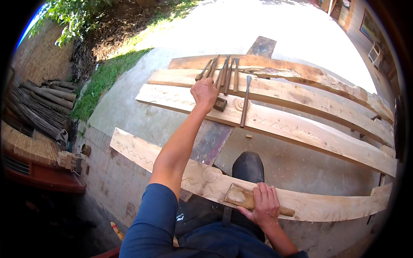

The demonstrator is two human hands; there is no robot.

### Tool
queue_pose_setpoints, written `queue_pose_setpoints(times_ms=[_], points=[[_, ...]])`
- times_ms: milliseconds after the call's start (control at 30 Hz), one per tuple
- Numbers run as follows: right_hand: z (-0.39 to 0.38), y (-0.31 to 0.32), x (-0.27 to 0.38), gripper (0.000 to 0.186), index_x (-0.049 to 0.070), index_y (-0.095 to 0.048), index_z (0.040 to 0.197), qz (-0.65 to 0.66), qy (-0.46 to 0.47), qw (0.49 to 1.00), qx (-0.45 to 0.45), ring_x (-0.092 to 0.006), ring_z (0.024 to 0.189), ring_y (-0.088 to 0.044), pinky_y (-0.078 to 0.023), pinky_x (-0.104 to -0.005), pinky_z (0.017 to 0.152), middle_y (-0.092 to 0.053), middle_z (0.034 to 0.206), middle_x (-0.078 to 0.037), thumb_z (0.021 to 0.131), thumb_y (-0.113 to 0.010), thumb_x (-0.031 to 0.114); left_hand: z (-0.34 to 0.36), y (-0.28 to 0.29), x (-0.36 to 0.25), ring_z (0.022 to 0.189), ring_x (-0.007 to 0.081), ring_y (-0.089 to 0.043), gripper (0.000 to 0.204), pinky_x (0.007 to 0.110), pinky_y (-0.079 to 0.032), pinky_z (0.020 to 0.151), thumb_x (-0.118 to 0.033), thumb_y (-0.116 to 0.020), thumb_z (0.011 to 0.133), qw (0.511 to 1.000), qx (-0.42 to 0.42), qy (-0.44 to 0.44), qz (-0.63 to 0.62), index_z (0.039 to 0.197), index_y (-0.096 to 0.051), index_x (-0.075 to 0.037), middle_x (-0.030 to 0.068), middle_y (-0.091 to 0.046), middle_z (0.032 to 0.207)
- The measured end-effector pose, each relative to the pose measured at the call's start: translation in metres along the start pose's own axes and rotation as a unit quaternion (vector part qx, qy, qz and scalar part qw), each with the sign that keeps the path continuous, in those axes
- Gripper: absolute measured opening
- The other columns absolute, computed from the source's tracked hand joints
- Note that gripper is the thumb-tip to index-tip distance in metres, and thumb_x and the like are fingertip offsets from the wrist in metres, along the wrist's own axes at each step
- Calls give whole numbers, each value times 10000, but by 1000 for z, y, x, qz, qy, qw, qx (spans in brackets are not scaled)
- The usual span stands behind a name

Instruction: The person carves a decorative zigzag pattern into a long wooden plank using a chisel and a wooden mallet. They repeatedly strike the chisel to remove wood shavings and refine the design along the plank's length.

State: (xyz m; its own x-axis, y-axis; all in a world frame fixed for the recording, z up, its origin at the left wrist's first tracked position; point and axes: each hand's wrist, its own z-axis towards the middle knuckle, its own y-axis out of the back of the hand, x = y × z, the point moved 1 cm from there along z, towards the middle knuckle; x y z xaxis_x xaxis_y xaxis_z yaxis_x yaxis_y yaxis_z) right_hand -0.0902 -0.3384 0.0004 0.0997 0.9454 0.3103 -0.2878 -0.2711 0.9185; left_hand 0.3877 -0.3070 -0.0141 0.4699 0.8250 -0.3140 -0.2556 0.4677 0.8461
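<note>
My left hand [204,92] reaches out over the far planks, its fingers curled down among the tool handles. What it grips, if anything, is hidden beneath it. Several chisels [236,75] with wooden handles lie side by side there, and one more chisel [245,102] rests apart, to the right. Just right of my left wrist sits a small dark wooden block with a hollow [220,104]. Close to my body, my right hand [265,205] is closed around a wooden mallet [240,195], which lies on the near plank [309,202]. Zigzag lines and a round motif mark this plank.
Beyond the near plank runs a marked plank [292,127], with a plain plank [309,99] and a rough-edged slab [301,71] behind it. A dark board [211,139] passes underneath. Cut logs [49,94] are piled at the left, near grass [107,77].
</note>
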Motion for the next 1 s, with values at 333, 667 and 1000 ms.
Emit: queue_pose_setpoints(times_ms=[333,667,1000], points=[[1,1,0,841,-32,-644,1177,4,9,1000,-8,-426,1190,-646,-496,-577,1080,-647,1293,-235,746,-828,666,12,-12,50,1087,369,-731,218,514,-561,927,-246,-741,920,994,66,65,55,1040,-803,-74,174,-758,1110],[1,-1,0,830,-30,-639,1176,2,8,1000,-19,-431,1193,-639,-491,-575,1088,-644,1296,-234,780,-804,681,6,6,63,970,416,-736,244,517,-564,892,-220,-680,987,983,-60,125,-119,1022,-783,-1,224,-763,1038],[-2,-2,1,837,-16,-630,1232,5,-5,1000,-14,-436,1216,-652,-495,-584,1107,-648,1350,-234,747,-845,631,-67,168,72,631,104,-674,169,263,-525,596,-135,-679,1086,897,-118,29,-425,1083,-692,34,57,-691,892]])
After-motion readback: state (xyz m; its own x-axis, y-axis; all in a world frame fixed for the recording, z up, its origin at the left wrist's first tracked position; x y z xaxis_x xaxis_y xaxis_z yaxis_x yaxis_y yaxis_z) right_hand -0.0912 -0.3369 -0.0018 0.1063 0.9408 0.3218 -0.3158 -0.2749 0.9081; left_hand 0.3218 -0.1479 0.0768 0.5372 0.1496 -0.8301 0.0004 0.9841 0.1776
